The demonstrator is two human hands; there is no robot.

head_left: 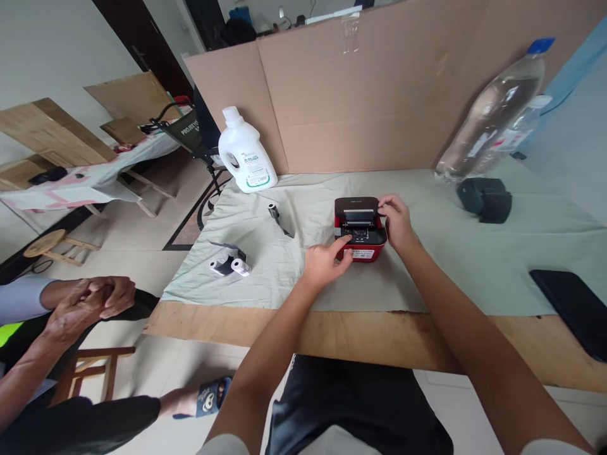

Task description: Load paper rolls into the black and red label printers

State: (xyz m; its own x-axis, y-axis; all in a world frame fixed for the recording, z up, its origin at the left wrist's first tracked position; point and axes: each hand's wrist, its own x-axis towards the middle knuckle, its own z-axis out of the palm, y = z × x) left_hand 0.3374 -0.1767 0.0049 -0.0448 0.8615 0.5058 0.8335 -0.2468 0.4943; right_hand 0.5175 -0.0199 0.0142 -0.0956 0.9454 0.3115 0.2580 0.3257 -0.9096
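Note:
A small red-and-black printer [370,239] stands on the cloth in front of me with its lid tipped up. Paper and dark inner parts show inside it. My left hand [322,262] is at its front left corner, index finger over the top edge and thumb against the front face. At the right side, my right hand [399,222] has its fingertips on the edge of the raised lid. To the left lie small white paper rolls [241,267] with dark wrapping, and another small roll [273,212] with a dark strip lies farther back.
A white jug [246,155] and clear bottles [497,110] stand against the cardboard wall [360,107]. On the right are a black object [484,199] and a dark phone-like slab [571,309]. A seated person's clasped hands [97,300] are at left, beyond the table's edge.

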